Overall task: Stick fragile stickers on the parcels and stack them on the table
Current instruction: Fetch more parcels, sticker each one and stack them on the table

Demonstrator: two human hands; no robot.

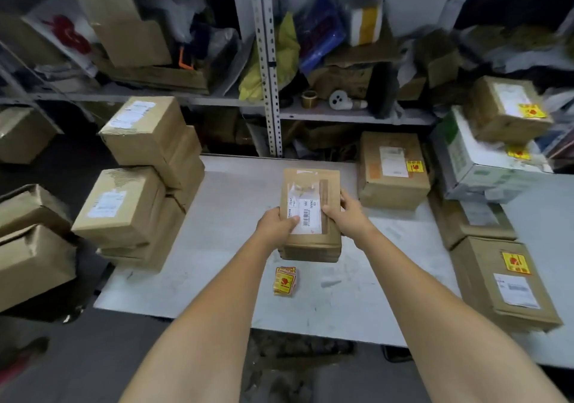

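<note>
A flat brown parcel (pixel 310 185) with a white shipping label is held over the middle of the white table (pixel 236 191). My left hand (pixel 275 224) grips its near left edge, thumb on the label. My right hand (pixel 348 215) grips its right edge. No fragile sticker shows on its top. A small stack of yellow and red fragile stickers (pixel 284 281) lies on the table just below the parcel. Parcels bearing fragile stickers sit to the right: one (pixel 393 169) at the back, one (pixel 506 281) at the front right, one (pixel 506 107) on top of a white box (pixel 475 163).
A pile of unstickered brown parcels (pixel 139 182) stands on the table's left end. More boxes (pixel 31 247) sit lower at the far left. Metal shelves (pixel 270 70) cluttered with bags and cartons rise behind the table. Dark floor (pixel 93 356) lies below the table's near edge.
</note>
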